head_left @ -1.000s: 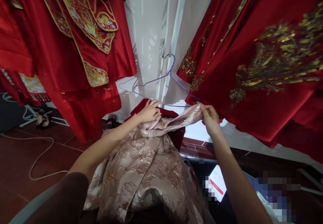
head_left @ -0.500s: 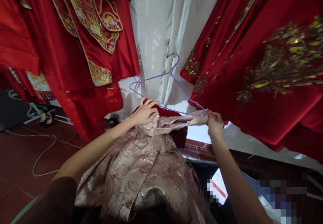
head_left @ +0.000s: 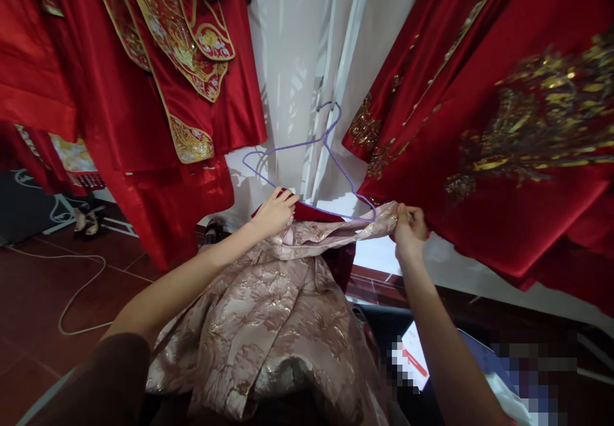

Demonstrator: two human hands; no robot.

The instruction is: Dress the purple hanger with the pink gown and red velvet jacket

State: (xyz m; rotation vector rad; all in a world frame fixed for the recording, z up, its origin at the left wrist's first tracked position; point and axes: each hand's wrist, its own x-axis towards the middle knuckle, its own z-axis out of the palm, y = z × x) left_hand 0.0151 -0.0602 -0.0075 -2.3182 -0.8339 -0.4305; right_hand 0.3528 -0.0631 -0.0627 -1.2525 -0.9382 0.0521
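A pink-gold brocade garment (head_left: 283, 311) lies bunched in front of me, its top band stretched between my hands. My left hand (head_left: 277, 213) is closed over the lower left bar of a thin purple hanger (head_left: 332, 146), with its fingertips against the garment's band. At the band's far right end, my right hand (head_left: 410, 228) pinches the fabric between thumb and fingers. The hanger's lower right corner lies over the band, just left of my right hand. Its hook is up near a white upright pole. Dark red cloth (head_left: 319, 213) shows behind the hanger's lower bar.
Red embroidered garments (head_left: 192, 93) hang at the left, and a red gown with gold decoration (head_left: 480, 202) hangs at the right. A white pole (head_left: 343, 68) stands between them. A lit screen (head_left: 415, 355) is at lower right. A pale cable (head_left: 81, 295) crosses the tiled floor.
The hanger's lower right corner has shifted left, away from my right hand, leaving more of the band's end showing. My left hand has moved slightly left with it.
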